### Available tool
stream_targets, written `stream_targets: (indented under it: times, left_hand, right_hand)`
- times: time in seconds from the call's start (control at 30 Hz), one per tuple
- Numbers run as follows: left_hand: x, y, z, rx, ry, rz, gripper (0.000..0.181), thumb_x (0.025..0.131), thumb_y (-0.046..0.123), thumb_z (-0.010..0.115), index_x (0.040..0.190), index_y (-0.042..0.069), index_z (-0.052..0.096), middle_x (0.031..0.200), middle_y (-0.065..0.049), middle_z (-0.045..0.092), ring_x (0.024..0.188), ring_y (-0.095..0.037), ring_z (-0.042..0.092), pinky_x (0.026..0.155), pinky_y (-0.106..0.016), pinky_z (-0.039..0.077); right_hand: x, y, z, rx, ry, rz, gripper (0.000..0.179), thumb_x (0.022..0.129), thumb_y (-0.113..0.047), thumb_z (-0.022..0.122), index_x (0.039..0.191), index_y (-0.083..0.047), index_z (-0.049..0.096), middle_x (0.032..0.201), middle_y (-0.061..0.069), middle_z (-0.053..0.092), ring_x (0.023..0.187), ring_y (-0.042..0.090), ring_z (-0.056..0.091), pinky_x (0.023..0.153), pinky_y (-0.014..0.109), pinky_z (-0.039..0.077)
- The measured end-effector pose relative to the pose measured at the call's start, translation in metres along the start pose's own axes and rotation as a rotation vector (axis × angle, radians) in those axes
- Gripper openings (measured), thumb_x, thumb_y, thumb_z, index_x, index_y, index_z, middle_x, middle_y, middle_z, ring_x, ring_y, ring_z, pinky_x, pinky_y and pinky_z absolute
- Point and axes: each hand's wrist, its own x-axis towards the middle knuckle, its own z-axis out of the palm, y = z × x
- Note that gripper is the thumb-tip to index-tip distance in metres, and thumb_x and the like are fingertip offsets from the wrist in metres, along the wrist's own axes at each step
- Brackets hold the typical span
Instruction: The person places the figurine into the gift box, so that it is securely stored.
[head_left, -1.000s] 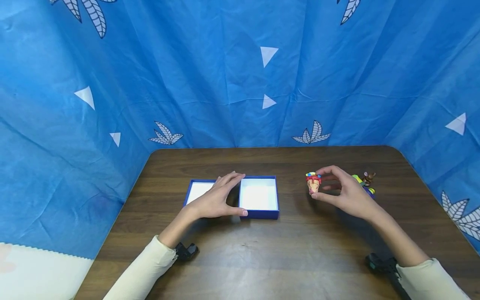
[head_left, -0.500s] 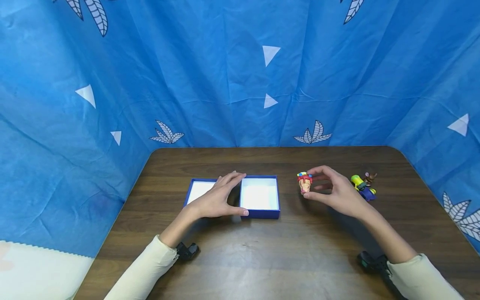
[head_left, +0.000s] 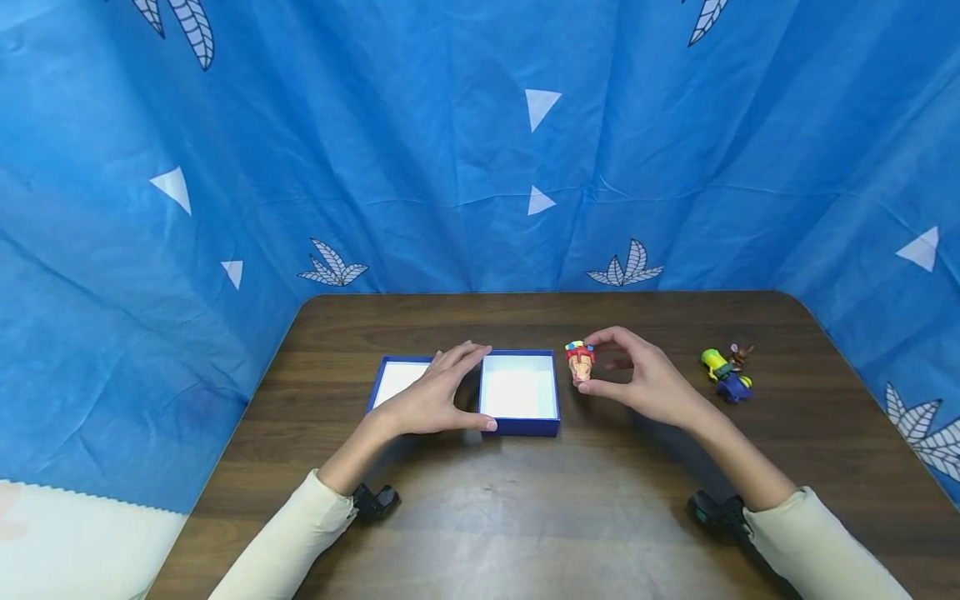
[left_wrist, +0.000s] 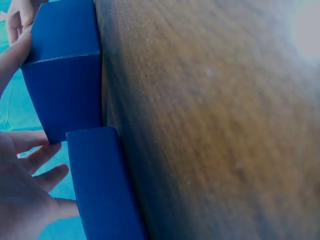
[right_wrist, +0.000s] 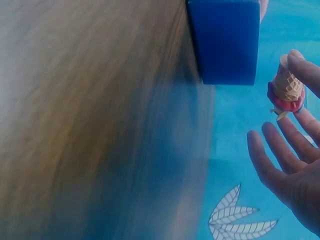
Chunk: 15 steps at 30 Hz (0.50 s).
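Note:
In the head view my left hand [head_left: 422,403] spans the left end of an open, white-lined blue box [head_left: 519,427], gripping it with the thumb at the near corner and fingertips at the far one. Close beyond the box's right wall, my right hand [head_left: 647,382] pinches a small toy ice cream cone [head_left: 581,365] between thumb and index finger. Its red top with blue and yellow bits points away from me. The right wrist view shows the waffle-patterned cone [right_wrist: 288,86] held up off the table, the other fingers spread.
Partly under my left hand lies a second shallow blue, white-lined box part [head_left: 396,379]. Small toys sit at the right: a yellow-green and blue one [head_left: 723,377] and a brown animal figure [head_left: 740,357]. A blue curtain [head_left: 465,150] hangs behind the wooden table [head_left: 510,533].
My right hand has carried the toy ice cream cone left, from near the other toys to beside the box. The left hand and the box have stayed in place.

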Motion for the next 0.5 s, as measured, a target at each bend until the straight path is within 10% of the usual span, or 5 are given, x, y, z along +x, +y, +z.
stream_targets:
  times: [0.5]
  left_hand:
    - [0.004, 0.001, 0.001, -0.016, -0.002, -0.007, 0.117, 0.083, 0.068, 0.085, 0.173, 0.022, 0.026, 0.18, -0.013, 0.023, 0.17, -0.032, 0.019, 0.136, -0.068, 0.006]
  right_hand:
    - [0.02, -0.02, 0.023, 0.0, -0.058, -0.039, 0.065, 0.083, -0.042, 0.094, 0.135, -0.02, 0.061, 0.136, 0.001, 0.068, 0.129, 0.035, 0.065, 0.109, 0.06, 0.056]
